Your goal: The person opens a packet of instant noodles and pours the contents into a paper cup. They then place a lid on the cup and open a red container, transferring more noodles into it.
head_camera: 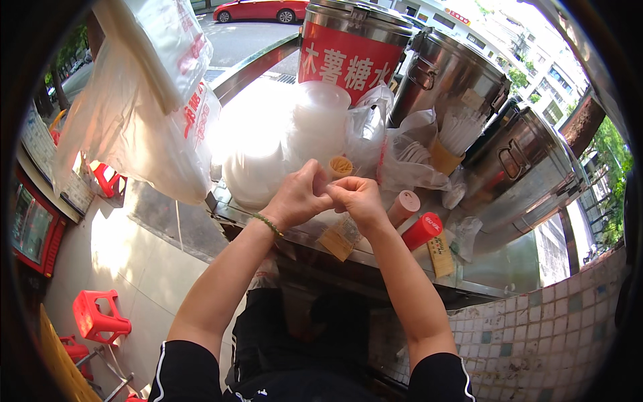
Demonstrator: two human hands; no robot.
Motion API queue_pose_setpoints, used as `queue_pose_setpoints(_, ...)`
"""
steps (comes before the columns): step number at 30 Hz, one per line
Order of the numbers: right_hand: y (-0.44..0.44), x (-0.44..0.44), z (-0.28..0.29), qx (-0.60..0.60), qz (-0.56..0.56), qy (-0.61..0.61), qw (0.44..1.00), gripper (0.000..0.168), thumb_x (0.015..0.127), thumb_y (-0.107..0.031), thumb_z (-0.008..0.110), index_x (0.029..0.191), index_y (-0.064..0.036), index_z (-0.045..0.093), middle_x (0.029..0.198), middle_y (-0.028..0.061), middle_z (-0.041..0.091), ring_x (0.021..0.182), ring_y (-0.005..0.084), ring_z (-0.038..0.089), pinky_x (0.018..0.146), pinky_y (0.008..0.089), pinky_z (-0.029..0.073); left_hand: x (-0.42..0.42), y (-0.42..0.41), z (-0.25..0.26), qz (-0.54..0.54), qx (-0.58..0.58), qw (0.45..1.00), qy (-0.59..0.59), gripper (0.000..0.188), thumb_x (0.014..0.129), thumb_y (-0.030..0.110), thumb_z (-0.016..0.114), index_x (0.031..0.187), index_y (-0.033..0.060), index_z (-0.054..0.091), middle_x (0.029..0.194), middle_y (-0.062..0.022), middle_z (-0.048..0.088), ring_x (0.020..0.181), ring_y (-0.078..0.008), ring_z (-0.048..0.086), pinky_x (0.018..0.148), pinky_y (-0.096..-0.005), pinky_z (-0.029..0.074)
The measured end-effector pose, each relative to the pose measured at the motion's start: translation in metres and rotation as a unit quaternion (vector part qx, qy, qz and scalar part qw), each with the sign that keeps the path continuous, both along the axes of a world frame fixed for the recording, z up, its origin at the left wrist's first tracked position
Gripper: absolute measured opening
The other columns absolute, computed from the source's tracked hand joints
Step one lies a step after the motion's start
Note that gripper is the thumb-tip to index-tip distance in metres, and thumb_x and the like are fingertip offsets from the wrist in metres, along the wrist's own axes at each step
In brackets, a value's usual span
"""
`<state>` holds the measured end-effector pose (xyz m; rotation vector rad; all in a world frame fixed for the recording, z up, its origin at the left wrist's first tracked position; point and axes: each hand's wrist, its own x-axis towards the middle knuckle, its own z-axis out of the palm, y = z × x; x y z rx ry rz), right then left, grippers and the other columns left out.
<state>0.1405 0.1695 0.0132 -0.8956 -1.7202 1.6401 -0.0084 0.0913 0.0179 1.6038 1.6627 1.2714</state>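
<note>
My left hand [299, 193] and my right hand [357, 198] meet over the front of a metal counter, fingertips pinched close together. Whatever may be between the fingers is too small or hidden to make out. Just beyond them stands a small cup of toothpicks [341, 166]. Below my right hand lies an opened pack of toothpicks [341, 237]. A pink cylindrical container [404, 207] and a red-capped one [422, 230] stand to the right, beside a second flat pack of toothpicks [440, 255] that bears writing.
Stacked translucent plastic bowls [256, 171] stand behind my left hand. Large lidded steel drums [522, 171] line the back and right. A cup of white plastic spoons [457, 135] sits near thin plastic bags [412, 151]. Carrier bags [145, 125] hang at left; a red stool [100, 316] stands on the floor.
</note>
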Motion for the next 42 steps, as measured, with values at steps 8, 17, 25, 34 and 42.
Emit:
queue_pose_setpoints(8,0.032,-0.007,0.019,0.244,-0.164,-0.029,0.955,0.011,0.086,-0.008,0.067,0.083,0.003,0.069,0.071,0.0037,0.067,0.061,0.0086,0.062,0.054,0.0244,0.047,-0.014,-0.006,-0.028,0.104,0.062,0.991,0.059,0.018,0.082,0.009,0.063,0.097,-0.0005,0.061,0.085,-0.0135,0.068,0.077,-0.0226,0.067,0.071,-0.032,0.053)
queue_pose_setpoints(17,0.033,-0.016,0.026,0.333,-0.163,-0.198,0.907,0.019,0.08,-0.016,0.072,0.086,0.001,0.073,0.075,0.0133,0.071,0.062,0.0168,0.066,0.061,0.0297,0.051,-0.013,-0.013,-0.041,0.124,-0.043,0.943,0.305,0.016,0.082,0.016,0.059,0.084,0.0029,0.068,0.088,-0.0161,0.063,0.092,-0.0335,0.063,0.082,-0.0427,0.051)
queue_pose_setpoints(25,0.0,0.006,0.035,0.308,0.018,-0.418,0.854,0.018,0.075,-0.017,0.064,0.084,-0.006,0.074,0.089,0.0158,0.071,0.086,0.033,0.068,0.078,0.042,0.052,-0.01,0.001,-0.026,0.083,-0.112,0.925,0.352,0.016,0.076,0.012,0.058,0.077,-0.0016,0.067,0.089,-0.0223,0.066,0.087,-0.0367,0.064,0.083,-0.0451,0.052)
queue_pose_setpoints(34,-0.001,-0.019,0.022,0.351,0.047,-0.536,0.767,0.022,0.069,-0.012,0.063,0.086,-0.002,0.071,0.097,0.02,0.069,0.097,0.0344,0.066,0.083,0.0442,0.052,-0.012,-0.008,-0.037,0.091,-0.053,0.972,0.21,0.018,0.074,0.017,0.064,0.077,-0.0014,0.063,0.077,-0.0181,0.067,0.077,-0.0353,0.066,0.074,-0.0424,0.053)
queue_pose_setpoints(42,0.007,-0.016,0.01,0.389,0.055,-0.528,0.753,0.023,0.069,-0.018,0.064,0.085,-0.003,0.071,0.091,0.0204,0.069,0.094,0.0351,0.066,0.081,0.0442,0.052,-0.008,-0.006,-0.043,0.101,-0.068,0.992,-0.041,0.015,0.078,0.013,0.067,0.078,-0.0015,0.062,0.07,-0.0093,0.066,0.062,-0.0164,0.062,0.061,-0.0316,0.051)
